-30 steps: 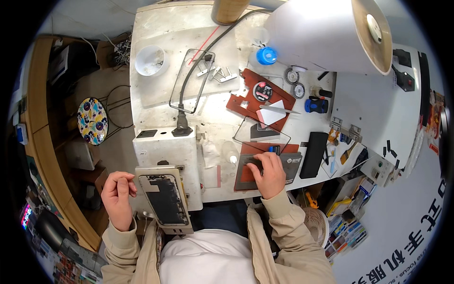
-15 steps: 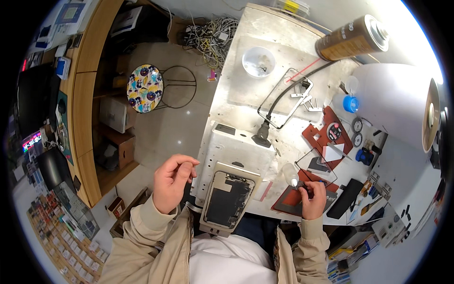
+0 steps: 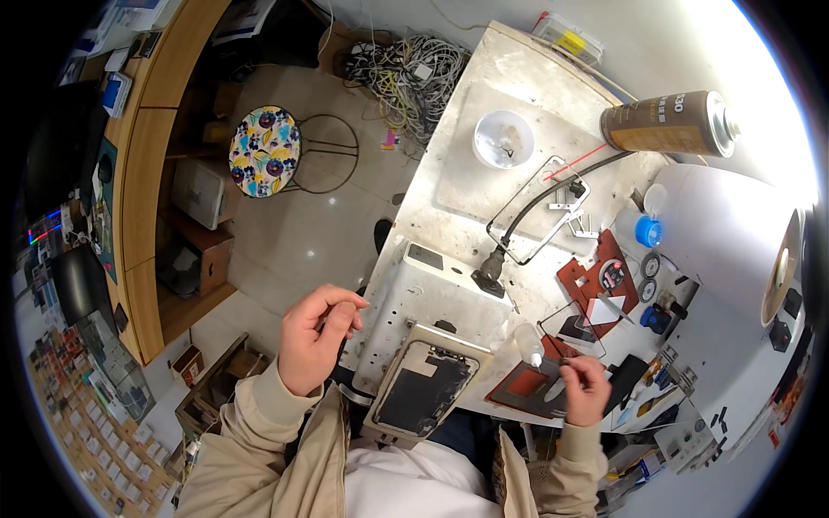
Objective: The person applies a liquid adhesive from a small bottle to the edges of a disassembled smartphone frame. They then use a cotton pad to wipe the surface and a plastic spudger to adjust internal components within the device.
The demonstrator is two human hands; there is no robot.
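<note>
My left hand [image 3: 318, 338] hovers left of the white metal machine, its fingers curled and thumb near the index finger, nothing visible in them. An opened phone part [image 3: 429, 385] with a black inner face and pale rim lies tilted on the plate at the front of the machine [image 3: 449, 298]. At the right, my right hand [image 3: 586, 388] pinches a thin tool with a pale rounded blade [image 3: 555, 393]; its handle is mostly hidden by the fingers. Below that blade lies a red and dark mat [image 3: 520, 387]. A small white-tipped bottle [image 3: 528, 345] stands beside it.
A black power plug [image 3: 490, 274] sits in the machine's back. Behind it are a wire frame [image 3: 524, 257], a plastic tub [image 3: 504, 138] and a lying spray can [image 3: 669, 123]. A brown-red fixture [image 3: 596, 274] and a white cylinder [image 3: 725, 242] occupy the right. A patterned stool [image 3: 264, 152] stands left.
My right hand has moved slightly down and right, and the pale blade now shows beside its fingers. The view has shifted and turned a little. My left hand keeps its curled pose.
</note>
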